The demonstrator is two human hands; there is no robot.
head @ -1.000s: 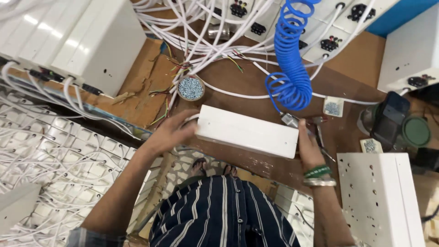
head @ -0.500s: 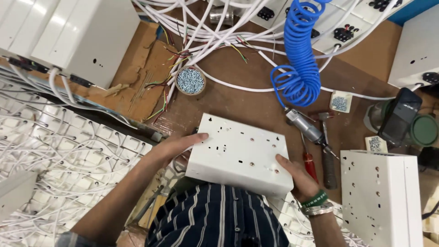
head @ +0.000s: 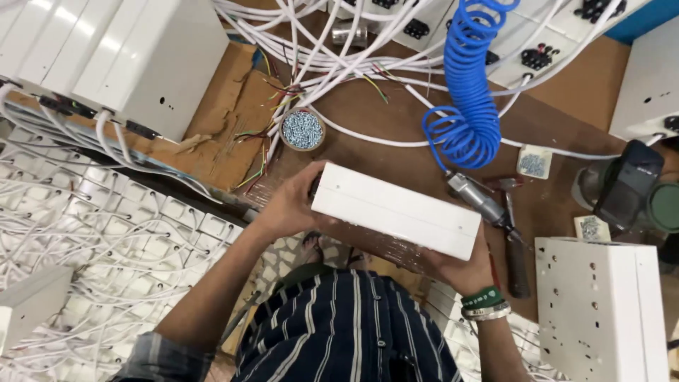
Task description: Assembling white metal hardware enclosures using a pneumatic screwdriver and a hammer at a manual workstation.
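A: Both hands are holding the white box off the table. The left hand is wrapping its nine o'clock end, and the right hand is cupping its five o'clock corner from beneath. The box is hanging tilted over the lap, at the table's near edge.

B: What is looking risky?

A: I judge the grip at that corner is thin, so the box could be slipping out. The cup of screws, at eleven o'clock from the box, is sitting close enough to be getting knocked. The white cables could be snagging a raised edge.

B: Any packages or labels?

A: Two small square packets of screws, one at two o'clock and one at three o'clock. The blue coiled hose is hanging at one o'clock. A taller white box with holes is standing at four o'clock.
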